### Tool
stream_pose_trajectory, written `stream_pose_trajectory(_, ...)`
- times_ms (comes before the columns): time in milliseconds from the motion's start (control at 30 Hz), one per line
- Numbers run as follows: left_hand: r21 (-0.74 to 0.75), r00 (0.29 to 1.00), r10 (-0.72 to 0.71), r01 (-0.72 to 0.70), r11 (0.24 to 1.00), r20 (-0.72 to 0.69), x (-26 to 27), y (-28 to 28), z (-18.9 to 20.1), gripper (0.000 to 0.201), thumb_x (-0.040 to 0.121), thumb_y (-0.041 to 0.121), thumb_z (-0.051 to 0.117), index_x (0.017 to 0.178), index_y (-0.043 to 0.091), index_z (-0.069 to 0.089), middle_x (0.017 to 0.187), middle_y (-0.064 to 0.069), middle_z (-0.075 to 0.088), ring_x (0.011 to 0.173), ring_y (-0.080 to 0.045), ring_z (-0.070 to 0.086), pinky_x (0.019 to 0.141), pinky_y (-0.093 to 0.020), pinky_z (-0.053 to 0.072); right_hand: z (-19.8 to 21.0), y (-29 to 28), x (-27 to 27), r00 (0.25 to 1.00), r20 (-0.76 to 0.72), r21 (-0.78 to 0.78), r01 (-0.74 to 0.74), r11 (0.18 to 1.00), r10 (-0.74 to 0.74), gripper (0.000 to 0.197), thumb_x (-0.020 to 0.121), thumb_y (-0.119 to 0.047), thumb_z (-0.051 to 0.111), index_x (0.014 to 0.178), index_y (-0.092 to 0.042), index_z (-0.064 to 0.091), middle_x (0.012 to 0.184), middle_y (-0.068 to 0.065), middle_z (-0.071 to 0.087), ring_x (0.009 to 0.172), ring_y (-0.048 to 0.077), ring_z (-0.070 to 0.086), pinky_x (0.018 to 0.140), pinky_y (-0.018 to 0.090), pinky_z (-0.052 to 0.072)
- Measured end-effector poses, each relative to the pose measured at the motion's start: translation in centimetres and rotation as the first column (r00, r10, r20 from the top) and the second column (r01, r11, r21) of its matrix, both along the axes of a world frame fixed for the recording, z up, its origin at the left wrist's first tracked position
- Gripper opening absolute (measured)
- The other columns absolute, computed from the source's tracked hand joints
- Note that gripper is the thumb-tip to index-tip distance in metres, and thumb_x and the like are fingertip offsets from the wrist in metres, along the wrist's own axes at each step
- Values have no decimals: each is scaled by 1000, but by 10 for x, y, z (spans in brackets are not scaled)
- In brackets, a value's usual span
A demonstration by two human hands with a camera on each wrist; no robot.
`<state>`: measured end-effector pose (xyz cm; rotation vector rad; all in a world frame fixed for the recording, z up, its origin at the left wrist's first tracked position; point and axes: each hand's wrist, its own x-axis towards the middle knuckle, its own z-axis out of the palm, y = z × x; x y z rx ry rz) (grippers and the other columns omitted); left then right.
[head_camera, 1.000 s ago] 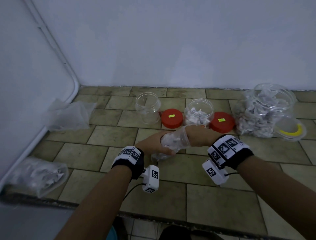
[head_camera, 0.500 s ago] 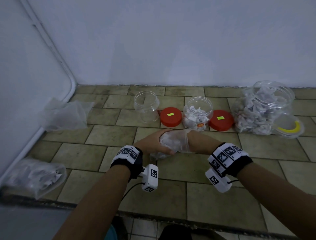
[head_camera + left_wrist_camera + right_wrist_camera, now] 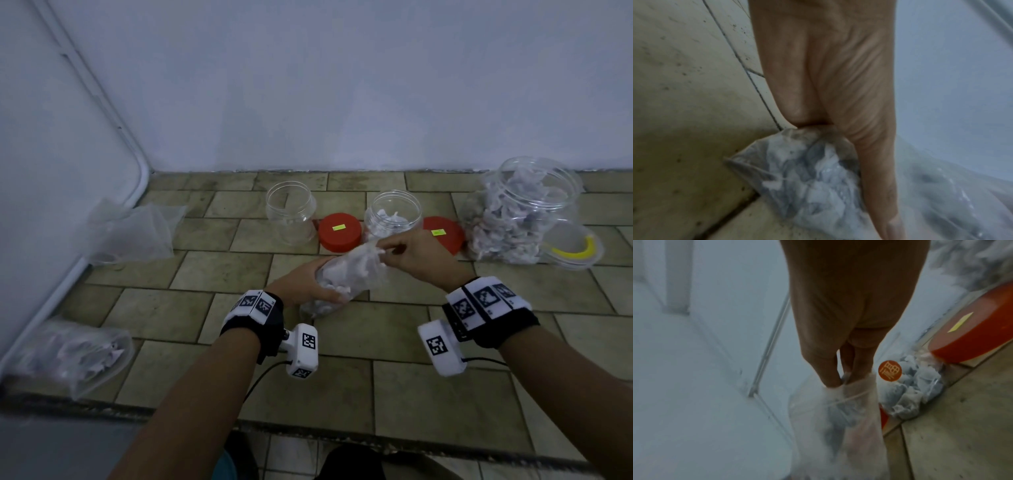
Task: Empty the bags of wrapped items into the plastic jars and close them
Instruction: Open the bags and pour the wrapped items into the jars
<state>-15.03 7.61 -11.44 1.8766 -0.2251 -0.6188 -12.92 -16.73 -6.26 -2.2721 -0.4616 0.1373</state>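
The left hand (image 3: 301, 284) was curled round the lower end of the bag (image 3: 346, 274) above the floor (image 3: 394, 394); its long axis rose rightward to the mouth, pinched by the right hand (image 3: 416, 255) just before the half-filled middle jar (image 3: 393, 214). That jar's round orange sticker (image 3: 890, 370) bore an unreadable mark, and 2 red lids (image 3: 340, 232) carried blank yellow tags.

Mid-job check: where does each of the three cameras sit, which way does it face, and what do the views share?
Head: worn on the head, looking forward and down at the tiled floor, jars and both forearms.
Left wrist: looks along the left hand to the bag it grips.
Right wrist: looks along the right hand pinching the bag's top; a red lid lies beyond.
Shared: all three show the bag; head and right wrist both show that lid.
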Motion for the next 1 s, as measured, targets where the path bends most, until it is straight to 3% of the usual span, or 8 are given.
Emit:
stream_pose_trajectory(167,-4,1000,4,-4,1000,-23,0,0,2,65,59,37,84,118,26,60,110,2,71,102,-14,67,87,-26,53,9,-24,1,973,-198,484,200,852,-116,28,81,-10,70,109,-9,69,91,-4,74,79,4,68,71,20,54)
stream_pose_trajectory(300,-3,999,12,-12,1000,-38,0,0,1,65,60,37,84,119,27,60,109,3,71,101,-13,67,87,-28,53,26,-31,9,972,-168,595,231,770,-161,31,83,-12,67,113,-4,67,93,-4,74,82,8,68,73,19,54)
stream_pose_trajectory(467,41,999,38,-36,999,-33,0,0,-1,62,66,31,85,122,27,59,110,6,70,101,-9,67,90,-30,52,48,-25,32,949,104,227,267,937,-296,22,85,-23,67,106,-17,71,93,-6,70,82,7,66,72,13,47)
stream_pose_trajectory(567,62,999,42,-40,997,-24,0,-1,-2,58,71,26,84,123,26,59,110,5,70,101,-10,67,92,-32,52,48,-15,50,971,191,-155,175,972,-144,19,85,-14,60,101,-13,72,97,1,71,85,13,63,65,15,41)
stream_pose_trajectory(667,74,997,65,-62,995,-32,-1,-2,-1,59,70,27,84,123,26,58,110,4,70,100,-11,67,88,-29,53,45,-9,64,995,78,-457,-17,889,59,29,87,-6,53,110,-14,69,121,4,64,101,16,61,83,21,45)
stream_pose_trajectory(767,82,998,68,-66,994,-19,-2,-3,0,60,71,25,84,125,25,57,111,5,69,100,-10,66,84,-26,53,49,-8,66,990,125,-435,-10,900,72,35,87,1,45,107,-15,69,127,3,61,105,20,61,87,25,44)
stream_pose_trajectory(867,71,997,73,-71,995,-29,-3,-2,-1,63,71,24,84,127,25,55,113,4,69,102,-10,66,87,-28,53,52,-7,54,974,226,-270,61,961,2,30,84,3,44,82,-12,71,97,3,67,77,14,60,66,19,45)
stream_pose_trajectory(1000,67,998,65,-64,996,-22,-4,-3,0,61,72,21,83,127,23,56,112,3,69,101,-9,67,85,-25,54,43,-3,22,987,150,-264,-24,964,66,26,82,-3,50,68,-17,67,73,-3,68,66,19,62,62,29,49)
